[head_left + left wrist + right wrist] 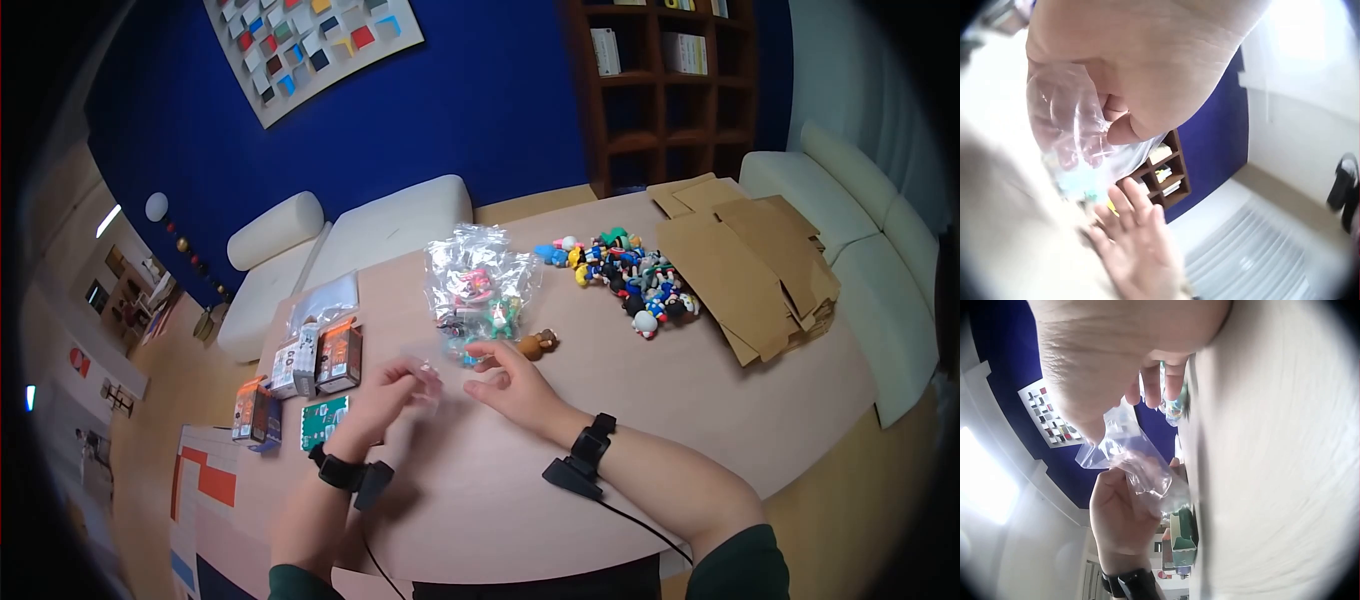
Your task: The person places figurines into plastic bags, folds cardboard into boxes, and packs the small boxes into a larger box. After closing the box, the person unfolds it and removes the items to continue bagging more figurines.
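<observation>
A clear plastic bag [1147, 472] is pinched by the left hand [392, 395] above the table; the bag [1069, 109] also shows by the fingers in the left wrist view. No contents can be made out in it. The right hand [515, 388] is to its right, fingers spread and slightly bent, with nothing visible in them. Just beyond the hands lie a heap of clear bags [480, 265] with small pink and green figures inside, and a brown figure [538, 344].
Small boxes [340, 357] and a green box [324, 422] stand left of the hands. Many colourful figures [645, 280] lie at the back right, beside flattened cardboard [745, 275]. White sofas [400, 215] and a shelf [660, 95] are beyond the table.
</observation>
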Action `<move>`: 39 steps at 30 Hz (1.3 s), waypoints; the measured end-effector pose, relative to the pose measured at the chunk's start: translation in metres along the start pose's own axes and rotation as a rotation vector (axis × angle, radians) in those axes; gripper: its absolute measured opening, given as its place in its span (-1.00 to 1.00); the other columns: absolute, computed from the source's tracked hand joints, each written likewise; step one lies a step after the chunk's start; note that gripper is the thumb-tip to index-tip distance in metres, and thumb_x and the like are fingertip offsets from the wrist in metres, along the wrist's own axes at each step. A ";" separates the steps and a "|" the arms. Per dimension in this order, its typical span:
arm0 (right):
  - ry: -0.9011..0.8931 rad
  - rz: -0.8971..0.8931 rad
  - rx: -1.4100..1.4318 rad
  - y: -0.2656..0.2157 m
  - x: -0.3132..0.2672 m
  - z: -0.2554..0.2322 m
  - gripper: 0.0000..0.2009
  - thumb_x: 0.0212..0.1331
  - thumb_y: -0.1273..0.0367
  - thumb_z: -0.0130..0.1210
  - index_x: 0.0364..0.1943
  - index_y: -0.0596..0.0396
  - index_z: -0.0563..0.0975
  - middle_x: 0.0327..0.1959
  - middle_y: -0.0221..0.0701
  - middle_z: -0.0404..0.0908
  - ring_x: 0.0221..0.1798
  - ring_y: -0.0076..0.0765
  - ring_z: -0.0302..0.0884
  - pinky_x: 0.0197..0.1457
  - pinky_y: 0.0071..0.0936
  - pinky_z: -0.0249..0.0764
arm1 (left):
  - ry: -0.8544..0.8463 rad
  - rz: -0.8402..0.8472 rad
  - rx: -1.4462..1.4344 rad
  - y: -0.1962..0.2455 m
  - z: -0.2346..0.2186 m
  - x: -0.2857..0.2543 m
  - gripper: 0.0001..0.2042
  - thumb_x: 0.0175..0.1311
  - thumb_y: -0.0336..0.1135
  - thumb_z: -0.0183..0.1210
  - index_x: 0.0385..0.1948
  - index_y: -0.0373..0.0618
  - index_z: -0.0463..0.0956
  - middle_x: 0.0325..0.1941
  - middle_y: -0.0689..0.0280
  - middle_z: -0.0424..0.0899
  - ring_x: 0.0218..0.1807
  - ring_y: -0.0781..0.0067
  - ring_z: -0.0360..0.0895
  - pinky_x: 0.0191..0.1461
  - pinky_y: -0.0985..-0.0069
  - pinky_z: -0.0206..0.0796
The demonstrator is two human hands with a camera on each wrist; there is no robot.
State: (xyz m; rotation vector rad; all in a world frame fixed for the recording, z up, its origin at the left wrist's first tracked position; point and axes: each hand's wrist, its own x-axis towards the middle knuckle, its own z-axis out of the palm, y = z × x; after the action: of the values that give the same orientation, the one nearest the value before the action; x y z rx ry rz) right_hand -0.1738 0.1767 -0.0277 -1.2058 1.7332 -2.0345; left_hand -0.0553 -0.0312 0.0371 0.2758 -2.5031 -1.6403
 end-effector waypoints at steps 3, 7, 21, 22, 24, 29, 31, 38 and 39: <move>-0.147 0.092 0.138 0.012 0.000 -0.004 -0.59 0.35 0.37 0.23 0.23 0.08 0.43 0.09 -0.40 0.46 -0.12 -0.60 0.55 -0.04 -0.59 0.49 | -0.104 -0.326 -0.571 0.004 0.029 -0.009 -0.71 0.42 -0.49 -0.09 0.08 -0.22 0.51 -0.09 0.19 0.69 -0.12 0.32 0.72 -0.05 0.42 0.59; -0.054 0.216 0.325 0.007 0.000 -0.004 -0.55 0.33 0.42 0.23 0.26 0.10 0.36 0.02 -0.41 0.47 -0.12 -0.65 0.54 -0.04 -0.64 0.48 | -0.133 -0.355 -0.784 -0.005 0.046 -0.009 -0.63 0.42 -0.50 -0.14 0.22 -0.20 0.40 -0.02 0.14 0.68 -0.11 0.26 0.73 -0.06 0.37 0.60; -0.139 0.408 0.310 -0.012 0.003 -0.010 -0.55 0.35 0.52 0.16 0.28 0.14 0.33 -0.19 -0.53 0.51 -0.14 -0.69 0.52 -0.10 -0.69 0.47 | -0.173 -0.252 -0.831 -0.030 0.054 -0.009 -0.71 0.47 -0.27 0.20 0.05 -0.29 0.58 -0.01 0.21 0.73 0.01 0.48 0.67 0.06 0.51 0.54; -0.084 0.457 0.334 -0.015 0.004 -0.010 -0.56 0.35 0.51 0.16 0.28 0.14 0.33 -0.17 -0.53 0.51 -0.13 -0.69 0.51 -0.09 -0.69 0.48 | -0.154 -0.254 -0.856 -0.032 0.054 -0.009 -0.71 0.47 -0.27 0.20 0.05 -0.29 0.58 -0.01 0.21 0.73 0.01 0.48 0.67 0.06 0.51 0.54; -0.112 0.442 0.249 -0.014 0.006 -0.016 -0.62 0.35 0.48 0.18 0.22 0.13 0.42 -0.09 -0.50 0.52 -0.05 -0.66 0.51 -0.03 -0.66 0.50 | -0.210 -0.230 -0.693 -0.033 0.052 -0.007 -0.75 0.43 -0.28 0.25 -0.02 -0.28 0.61 -0.07 0.21 0.75 -0.09 0.54 0.67 -0.02 0.57 0.51; -0.286 0.239 -0.241 -0.055 0.018 -0.020 -0.80 0.24 0.47 0.27 -0.07 0.10 0.61 0.02 -0.43 0.56 0.09 -0.53 0.50 0.02 -0.59 0.50 | -0.187 -0.223 -0.707 -0.035 0.053 -0.005 -0.78 0.34 -0.31 0.35 -0.15 -0.26 0.61 -0.19 0.26 0.74 -0.22 0.59 0.63 -0.09 0.60 0.47; -0.322 0.042 -0.472 -0.064 0.022 -0.020 -0.84 0.21 0.48 0.29 -0.13 0.09 0.63 0.01 -0.42 0.57 0.08 -0.51 0.50 0.00 -0.58 0.49 | -0.195 -0.238 -0.700 -0.038 0.054 -0.004 -0.79 0.33 -0.34 0.36 -0.13 -0.26 0.62 -0.17 0.26 0.75 -0.20 0.57 0.65 -0.06 0.59 0.49; -0.216 0.075 -0.639 -0.098 0.014 -0.012 -0.88 0.19 0.54 0.25 -0.21 0.14 0.59 -0.24 -0.38 0.65 -0.38 -0.50 0.56 -0.32 -0.58 0.45 | -0.265 0.016 -0.531 -0.026 0.055 -0.010 -0.70 0.35 -0.33 0.33 0.05 -0.21 0.60 0.03 0.24 0.71 0.07 0.52 0.61 0.15 0.51 0.46; -0.104 0.059 -0.589 -0.099 0.014 -0.013 -0.87 0.19 0.55 0.24 -0.19 0.15 0.58 -0.25 -0.36 0.66 -0.44 -0.50 0.56 -0.35 -0.58 0.46 | -0.298 0.063 -0.622 -0.029 0.057 -0.010 -0.67 0.36 -0.28 0.33 0.09 -0.18 0.59 0.07 0.24 0.69 0.10 0.53 0.59 0.16 0.51 0.44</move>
State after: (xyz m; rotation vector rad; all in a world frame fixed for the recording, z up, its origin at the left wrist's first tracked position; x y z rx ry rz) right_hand -0.1580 0.2057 0.0676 -1.3529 2.3662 -1.4315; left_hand -0.0555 0.0109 -0.0127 -0.1260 -1.9905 -2.4598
